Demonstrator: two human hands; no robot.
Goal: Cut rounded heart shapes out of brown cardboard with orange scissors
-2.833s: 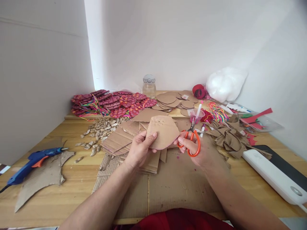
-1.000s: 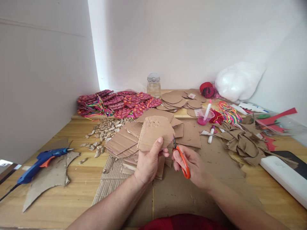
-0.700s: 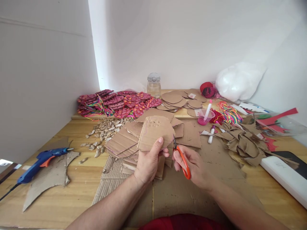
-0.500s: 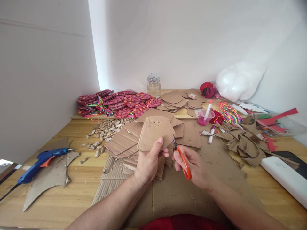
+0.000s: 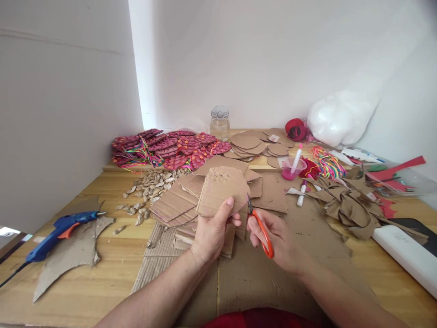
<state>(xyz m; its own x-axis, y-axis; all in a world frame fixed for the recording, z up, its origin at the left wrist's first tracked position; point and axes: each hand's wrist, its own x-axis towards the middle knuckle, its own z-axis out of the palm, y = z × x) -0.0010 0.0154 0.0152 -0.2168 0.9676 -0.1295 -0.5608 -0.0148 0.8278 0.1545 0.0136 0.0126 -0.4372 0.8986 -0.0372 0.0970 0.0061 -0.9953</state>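
My left hand (image 5: pixel 215 230) pinches a brown cardboard piece (image 5: pixel 223 191) along its lower edge, thumb on top. The piece has a rounded outline, a row of small dents near its top and a faint drawn line. In my right hand (image 5: pixel 271 234) are orange-handled scissors (image 5: pixel 263 234), my fingers around the loops. Their dark blades meet the right edge of the cardboard piece. Under and behind it lie several more cut cardboard pieces (image 5: pixel 174 200), loosely stacked on a large cardboard sheet (image 5: pixel 259 282).
On the left, a blue glue gun (image 5: pixel 56 232) rests on a cardboard scrap (image 5: pixel 68 264). Peanut shells (image 5: pixel 153 186), decorated red discs (image 5: pixel 170 148), cardboard circles (image 5: pixel 247 140) and a jar (image 5: pixel 220 124) stand behind. To the right are cardboard offcuts (image 5: pixel 351 205), a marker (image 5: pixel 302 193) and a white device (image 5: pixel 406 250).
The hands, the scissors and the cardboard piece stay almost in the same place. The whole view has shifted very slightly.
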